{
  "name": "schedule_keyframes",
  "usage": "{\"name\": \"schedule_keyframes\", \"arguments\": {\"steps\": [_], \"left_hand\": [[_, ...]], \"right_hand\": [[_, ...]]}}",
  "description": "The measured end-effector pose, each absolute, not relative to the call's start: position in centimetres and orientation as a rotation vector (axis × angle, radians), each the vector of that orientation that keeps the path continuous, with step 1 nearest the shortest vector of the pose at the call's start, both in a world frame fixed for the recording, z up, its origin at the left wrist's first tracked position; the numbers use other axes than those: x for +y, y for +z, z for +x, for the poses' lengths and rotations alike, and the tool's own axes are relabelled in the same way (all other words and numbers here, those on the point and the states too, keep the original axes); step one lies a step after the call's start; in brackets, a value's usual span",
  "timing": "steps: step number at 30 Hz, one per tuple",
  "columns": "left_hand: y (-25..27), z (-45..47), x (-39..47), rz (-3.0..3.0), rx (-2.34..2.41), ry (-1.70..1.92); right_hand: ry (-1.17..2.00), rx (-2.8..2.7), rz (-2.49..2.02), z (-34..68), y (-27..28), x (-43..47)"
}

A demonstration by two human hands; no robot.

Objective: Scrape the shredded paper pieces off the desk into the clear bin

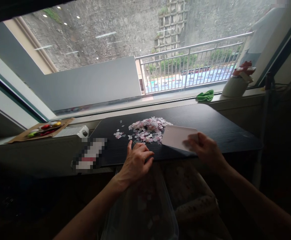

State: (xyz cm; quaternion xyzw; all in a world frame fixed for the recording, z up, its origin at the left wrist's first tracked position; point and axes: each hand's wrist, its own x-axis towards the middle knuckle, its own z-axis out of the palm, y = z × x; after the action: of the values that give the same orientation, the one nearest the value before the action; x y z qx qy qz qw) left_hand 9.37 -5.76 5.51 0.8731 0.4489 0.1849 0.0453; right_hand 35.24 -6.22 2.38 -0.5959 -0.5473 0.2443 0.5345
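Observation:
A heap of small white and pink paper scraps [149,128] lies on the dark table [210,125]. My right hand [205,145] grips the right end of a pale, flat rectangular card [177,135], whose left edge meets the right side of the heap. My left hand [137,158] is at the table's front edge, just below the scraps, its fingers bent and apart with nothing visible in them. A smaller cluster of scraps [119,134] sits left of the heap. Under the front edge, a clear plastic bin [172,213] holds some scraps in shadow.
A pixelated item [91,155] is at the table's left end. Beyond it, a brown sheet [22,135] with colourful items lies beside a white radiator [72,131]. A green cloth [205,96] and a whitish container [234,86] stand along the window sill. A bulky sack-like object [198,200] is below, beside the bin.

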Motion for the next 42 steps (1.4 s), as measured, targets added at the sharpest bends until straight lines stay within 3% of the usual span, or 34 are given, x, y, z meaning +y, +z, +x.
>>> {"name": "schedule_keyframes", "arguments": {"steps": [6, 12, 18, 42], "left_hand": [[5.0, 7.0, -5.9, 2.558, 1.525, 0.574], [4.4, 6.5, -6.0, 2.526, 1.563, 0.590], [4.1, 7.2, -6.4, 2.535, 1.516, 0.559], [3.3, 6.9, -6.9, 2.491, 1.722, 0.625]], "right_hand": [[0.687, -1.320, -1.333, 33.4, 1.9, -7.0], [0.469, -1.351, -1.464, 33.8, 1.8, -8.0], [0.706, -1.332, -1.362, 32.2, 1.4, -8.8], [0.869, -1.401, -1.364, 30.7, 2.2, -5.2]]}}
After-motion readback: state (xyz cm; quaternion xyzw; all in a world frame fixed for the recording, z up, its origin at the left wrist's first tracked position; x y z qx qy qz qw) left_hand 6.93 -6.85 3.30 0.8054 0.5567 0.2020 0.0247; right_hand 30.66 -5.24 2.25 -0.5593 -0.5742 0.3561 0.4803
